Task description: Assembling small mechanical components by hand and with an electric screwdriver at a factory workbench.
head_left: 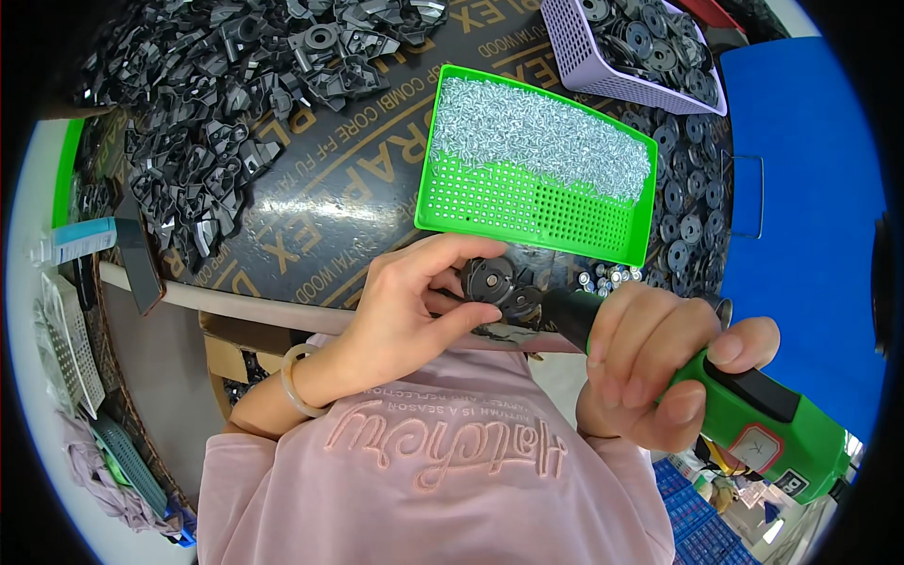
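Note:
Near the table's front edge, my left hand [410, 292] is closed on a small black plastic part [492, 281] with a round disc on it, pinched between thumb and fingers. A green and black power screwdriver [753, 410] is gripped in my right hand [659, 363], its body slanting down to the right. The tool's black nose [568, 315] points left at the plastic part; whether its tip touches the part I cannot tell. Just beyond my hands lies a green perforated tray [527, 209], its far half covered with many small silvery screws [537, 127].
Black plastic parts [226, 85] are heaped at the far left. A lilac basket [603, 80] of black discs stands at the back right, with loose discs [692, 188] below it. Small metal pieces [610, 280] lie beside the tray. A blue panel [800, 188] bounds the right side.

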Motion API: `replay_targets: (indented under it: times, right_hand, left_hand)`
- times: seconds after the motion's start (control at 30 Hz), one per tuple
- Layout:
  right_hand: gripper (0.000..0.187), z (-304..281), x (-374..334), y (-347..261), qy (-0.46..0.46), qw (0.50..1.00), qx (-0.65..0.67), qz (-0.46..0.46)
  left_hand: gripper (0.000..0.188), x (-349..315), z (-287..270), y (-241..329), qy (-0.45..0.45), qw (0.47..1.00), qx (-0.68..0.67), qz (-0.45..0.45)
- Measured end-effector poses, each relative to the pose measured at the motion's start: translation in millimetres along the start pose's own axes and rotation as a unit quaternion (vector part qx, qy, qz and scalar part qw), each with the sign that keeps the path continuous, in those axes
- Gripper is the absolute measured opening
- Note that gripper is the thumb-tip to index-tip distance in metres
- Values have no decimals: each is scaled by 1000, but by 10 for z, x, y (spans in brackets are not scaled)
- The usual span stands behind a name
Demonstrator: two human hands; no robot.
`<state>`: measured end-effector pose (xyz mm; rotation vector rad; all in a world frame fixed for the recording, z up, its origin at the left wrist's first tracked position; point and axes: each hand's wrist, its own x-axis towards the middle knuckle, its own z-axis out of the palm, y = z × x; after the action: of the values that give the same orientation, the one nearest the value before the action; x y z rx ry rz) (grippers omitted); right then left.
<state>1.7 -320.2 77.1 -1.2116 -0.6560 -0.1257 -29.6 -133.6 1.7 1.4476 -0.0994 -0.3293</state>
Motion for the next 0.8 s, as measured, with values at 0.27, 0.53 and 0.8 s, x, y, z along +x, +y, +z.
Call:
replay_targets:
  times: [0.27, 0.53, 0.8]
  right_hand:
    - [28, 11, -15, -15, 9, 1000, -10, 1]
    - [25, 55, 5, -26, 13, 999, -29, 20]
    - [25, 0, -9, 20, -6, 1000, 7, -2]
  left_hand:
    - [54, 0, 22, 6, 4, 1000, -15, -13]
    - [47, -8, 56, 29, 36, 998, -33, -26]
    - [52, 22, 11, -14, -9, 996, -84, -21]
